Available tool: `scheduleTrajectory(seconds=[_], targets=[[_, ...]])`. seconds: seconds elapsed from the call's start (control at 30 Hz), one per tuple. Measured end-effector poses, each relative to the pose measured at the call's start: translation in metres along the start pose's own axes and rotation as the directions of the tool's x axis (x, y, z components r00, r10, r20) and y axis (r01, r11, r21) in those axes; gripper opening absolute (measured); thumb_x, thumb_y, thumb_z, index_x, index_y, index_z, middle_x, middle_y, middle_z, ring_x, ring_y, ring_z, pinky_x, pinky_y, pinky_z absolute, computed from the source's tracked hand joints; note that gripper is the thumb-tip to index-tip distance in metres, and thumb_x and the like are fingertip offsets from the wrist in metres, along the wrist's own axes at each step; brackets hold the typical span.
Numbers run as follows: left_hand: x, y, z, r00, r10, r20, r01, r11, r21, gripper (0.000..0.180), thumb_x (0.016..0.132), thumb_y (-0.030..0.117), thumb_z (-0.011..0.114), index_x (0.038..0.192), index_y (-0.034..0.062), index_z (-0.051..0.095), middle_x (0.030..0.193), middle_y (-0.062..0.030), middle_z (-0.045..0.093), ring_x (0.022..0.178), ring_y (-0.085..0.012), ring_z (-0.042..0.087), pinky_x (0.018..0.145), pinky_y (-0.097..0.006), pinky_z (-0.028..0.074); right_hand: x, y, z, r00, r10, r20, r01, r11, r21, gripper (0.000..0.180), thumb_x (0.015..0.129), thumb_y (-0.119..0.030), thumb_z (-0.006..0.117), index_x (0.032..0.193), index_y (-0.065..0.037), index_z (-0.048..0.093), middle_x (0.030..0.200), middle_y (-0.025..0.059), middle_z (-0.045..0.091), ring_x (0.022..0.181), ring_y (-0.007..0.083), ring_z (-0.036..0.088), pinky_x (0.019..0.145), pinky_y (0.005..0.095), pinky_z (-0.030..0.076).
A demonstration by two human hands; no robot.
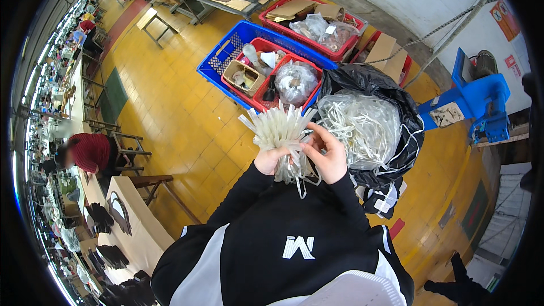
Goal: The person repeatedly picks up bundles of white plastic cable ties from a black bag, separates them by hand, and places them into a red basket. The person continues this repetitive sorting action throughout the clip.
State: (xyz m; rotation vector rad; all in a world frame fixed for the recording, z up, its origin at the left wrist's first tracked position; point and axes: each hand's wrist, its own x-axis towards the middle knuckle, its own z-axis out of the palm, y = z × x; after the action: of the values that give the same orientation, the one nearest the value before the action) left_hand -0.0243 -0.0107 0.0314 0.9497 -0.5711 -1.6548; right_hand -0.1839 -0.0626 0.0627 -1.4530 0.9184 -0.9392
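A thick bundle of whitish, translucent strips [277, 127] is held upright in front of my chest, its ends fanning out at the top and loose tails hanging below. My left hand [271, 160] is wrapped round the middle of the bundle. At its right side, my right hand [327, 156] is closed, thumb and fingers pinching near some strips; exactly what lies between the fingertips is too small to make out. Just right of my hands stands a black plastic bag [411, 130], open, with a clear bag full of similar white strips [362, 127] inside.
Beyond my hands, a blue crate [229, 51] holds red baskets with a brown box and plastic bags. Behind it stands another red crate [354, 45] of cardboard and bags. A blue machine [473, 99] is at right. Leftward, a person in red [90, 152] sits by a long worktable [133, 215].
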Motion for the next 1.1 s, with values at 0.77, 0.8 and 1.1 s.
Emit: scheduleTrajectory(seconds=[0.77, 0.8, 1.1], targets=[[0.002, -0.022, -0.018, 0.995, 0.059, 0.074, -0.066, 0.994, 0.089, 0.032, 0.08, 0.004, 0.057, 0.112, 0.0006, 0.054, 0.1, -0.0116, 0.062, 0.073, -0.016, 0.059, 0.06, -0.026, 0.048, 0.004, -0.023, -0.017, 0.979, -0.198, -0.056, 0.192, 0.977, -0.093, 0.026, 0.071, -0.001, 0.07, 0.095, -0.001, 0.061, 0.096, 0.0074, 0.051, 0.074, 0.0136, 0.053, 0.064, 0.0253, 0.044], [0.003, -0.027, -0.023, 0.994, 0.075, 0.079, -0.081, 0.994, 0.076, 0.033, 0.08, 0.004, 0.057, 0.113, 0.0006, 0.053, 0.099, -0.0114, 0.062, 0.074, -0.0163, 0.059, 0.06, -0.027, 0.048, 0.004, -0.025, -0.017, 0.963, -0.266, -0.052, 0.249, 0.943, -0.22, 0.029, 0.069, -0.002, 0.072, 0.096, -0.002, 0.06, 0.096, 0.0082, 0.05, 0.075, 0.0155, 0.053, 0.065, 0.0265, 0.044], [-0.002, -0.01, 0.0, 0.998, 0.041, 0.051, -0.048, 0.988, 0.149, 0.039, 0.08, 0.006, 0.063, 0.117, 0.0003, 0.051, 0.098, -0.009, 0.062, 0.083, -0.0162, 0.06, 0.069, -0.028, 0.05, 0.008, -0.021, -0.013, 0.922, -0.356, -0.15, 0.287, 0.892, -0.35, 0.013, 0.067, -0.002, 0.072, 0.078, -0.003, 0.064, 0.09, 0.0094, 0.047, 0.082, 0.0217, 0.051, 0.073, 0.0302, 0.043]])
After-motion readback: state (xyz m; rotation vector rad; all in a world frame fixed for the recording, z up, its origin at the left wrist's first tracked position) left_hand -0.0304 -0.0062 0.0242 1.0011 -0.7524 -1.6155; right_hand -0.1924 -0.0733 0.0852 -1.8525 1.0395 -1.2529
